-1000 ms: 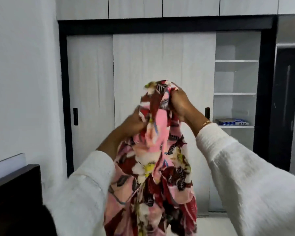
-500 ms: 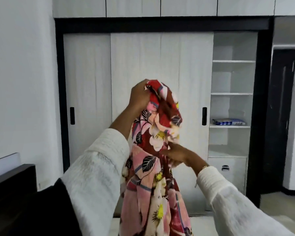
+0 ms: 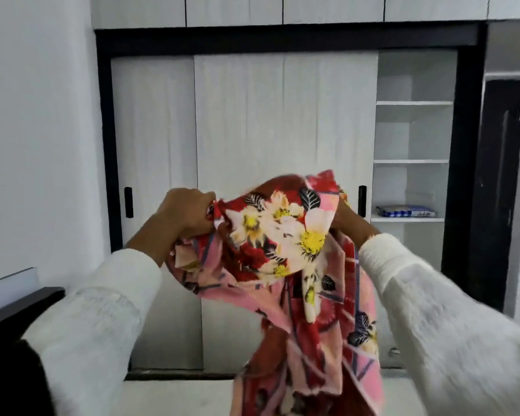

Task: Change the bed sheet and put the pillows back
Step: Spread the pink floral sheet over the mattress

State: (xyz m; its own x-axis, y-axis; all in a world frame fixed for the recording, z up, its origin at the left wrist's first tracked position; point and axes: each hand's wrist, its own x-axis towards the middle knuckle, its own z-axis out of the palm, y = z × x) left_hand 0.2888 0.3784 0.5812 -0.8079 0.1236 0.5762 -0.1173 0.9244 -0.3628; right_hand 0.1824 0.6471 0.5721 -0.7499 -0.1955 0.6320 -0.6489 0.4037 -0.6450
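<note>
Hanging in front of the person, the flowered bed sheet point(image 3: 285, 235) fills the middle of the view, a bunched red, pink and white cloth with yellow-centred blooms, held up in the air and trailing down past the bottom edge. It hides the lower part of the wardrobe behind it and most of the right hand. Both white sleeves point(image 3: 102, 319) reach in from the bottom corners, forearms angled up and inward toward the cloth. The left hand point(image 3: 184, 216) is raised at the cloth's left end, knuckles toward the camera, fingers curled tight around a gathered fold. The right hand point(image 3: 347, 219) sits at about the same height at the cloth's right end, behind the draped fabric; only part of it shows, and it seems to grip the sheet from behind, though its fingers cannot be made out. Between the two hands the sheet is stretched into a short span, with the rest falling loose below the right wrist. At the lower left a dark bed frame point(image 3: 18, 307) juts in beside the white wall point(image 3: 36, 130). Further back stands the wardrobe point(image 3: 252, 115), pale sliding doors in a black frame, each with a small black handle. To its right, open shelves point(image 3: 412, 162) hold a blue and white checked packet point(image 3: 406, 211), and a dark door point(image 3: 502, 187) stands at the far right.
</note>
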